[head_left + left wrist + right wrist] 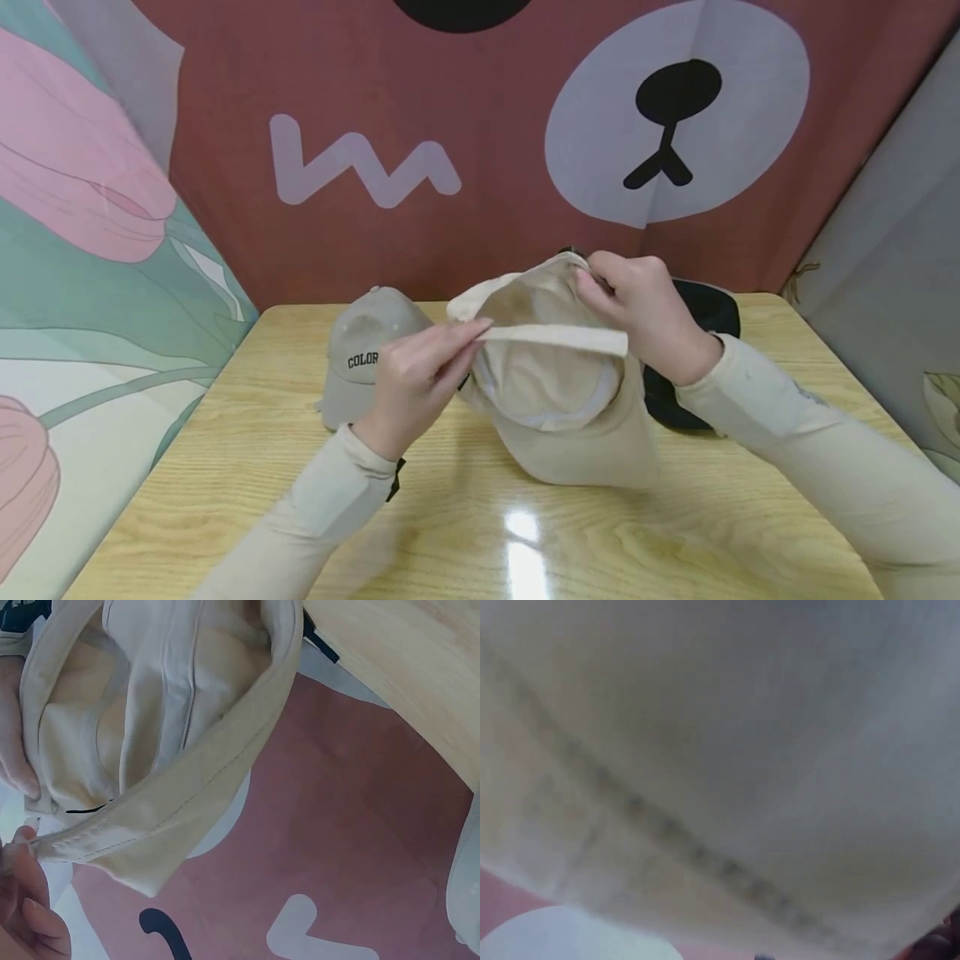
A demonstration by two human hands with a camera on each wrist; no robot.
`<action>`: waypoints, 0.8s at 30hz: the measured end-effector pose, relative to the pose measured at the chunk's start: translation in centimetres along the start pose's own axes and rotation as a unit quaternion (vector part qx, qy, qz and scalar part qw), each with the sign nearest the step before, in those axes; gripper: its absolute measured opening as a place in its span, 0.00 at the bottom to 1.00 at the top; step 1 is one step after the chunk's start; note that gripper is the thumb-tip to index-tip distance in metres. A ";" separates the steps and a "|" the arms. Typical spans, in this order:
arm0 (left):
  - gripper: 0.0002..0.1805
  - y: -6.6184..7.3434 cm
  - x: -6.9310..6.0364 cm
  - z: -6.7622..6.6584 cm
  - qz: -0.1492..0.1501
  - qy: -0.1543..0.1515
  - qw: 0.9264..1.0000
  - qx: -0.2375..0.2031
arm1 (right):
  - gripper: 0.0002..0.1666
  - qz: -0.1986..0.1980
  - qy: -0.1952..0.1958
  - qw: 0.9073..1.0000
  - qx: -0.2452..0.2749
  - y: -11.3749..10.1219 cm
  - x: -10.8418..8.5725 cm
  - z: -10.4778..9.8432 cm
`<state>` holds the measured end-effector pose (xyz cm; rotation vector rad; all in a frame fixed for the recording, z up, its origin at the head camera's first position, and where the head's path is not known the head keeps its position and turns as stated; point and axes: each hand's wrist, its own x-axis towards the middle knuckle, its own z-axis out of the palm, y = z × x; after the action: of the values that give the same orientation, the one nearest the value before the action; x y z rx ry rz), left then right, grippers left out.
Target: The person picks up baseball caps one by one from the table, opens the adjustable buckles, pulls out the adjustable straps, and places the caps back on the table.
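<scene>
A beige baseball cap [577,446] is held above the table, its hollow inside facing me and its brim hanging low. My left hand [427,371] pinches the cap's strap [558,337], which stretches rightward across the opening. In the left wrist view, the fingertips [26,859] close on the strap's end. My right hand [645,304] grips the upper right edge of the cap. Blurred beige cloth with a stitched seam [667,832] fills most of the right wrist view, so that grip is largely hidden there.
On the wooden table [247,467], a grey cap [360,329] with dark lettering stands behind my left hand. A black item [708,312], partly covered by my right hand and arm, lies at the right. A printed cloth [495,225] hangs behind the table.
</scene>
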<state>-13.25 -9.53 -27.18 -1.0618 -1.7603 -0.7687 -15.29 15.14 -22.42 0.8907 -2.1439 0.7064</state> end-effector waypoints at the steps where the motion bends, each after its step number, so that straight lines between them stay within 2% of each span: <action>1: 0.10 0.0 -0.1 0.0 0.001 -0.004 1.000 -0.002 | 0.25 0.001 0.003 1.000 0.001 0.0 0.0 0.0; 3: 0.08 -0.1 -0.2 0.2 0.008 -0.012 1.000 -0.010 | 0.25 0.004 0.009 1.000 0.001 0.0 0.0 0.0; 7: 0.08 -0.2 -0.3 0.5 0.024 -0.028 0.999 -0.024 | 0.25 -0.005 0.017 1.000 0.001 0.1 0.0 0.1; 11: 0.06 -0.3 -0.3 0.7 0.030 -0.032 0.999 -0.015 | 0.24 -0.010 0.023 1.000 0.006 0.2 -0.1 0.1; 19: 0.06 -0.2 -0.8 0.7 0.015 -0.032 0.999 0.010 | 0.23 -0.020 0.036 0.999 0.005 0.3 -0.2 0.2; 24: 0.13 -0.2 -1.4 0.8 -0.010 -0.038 0.999 0.017 | 0.23 -0.013 0.046 0.999 0.006 0.3 -0.3 0.1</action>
<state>-13.46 -9.43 -28.80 -1.0649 -1.8433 -0.7165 -15.42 15.33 -22.76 0.8745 -2.0460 0.7334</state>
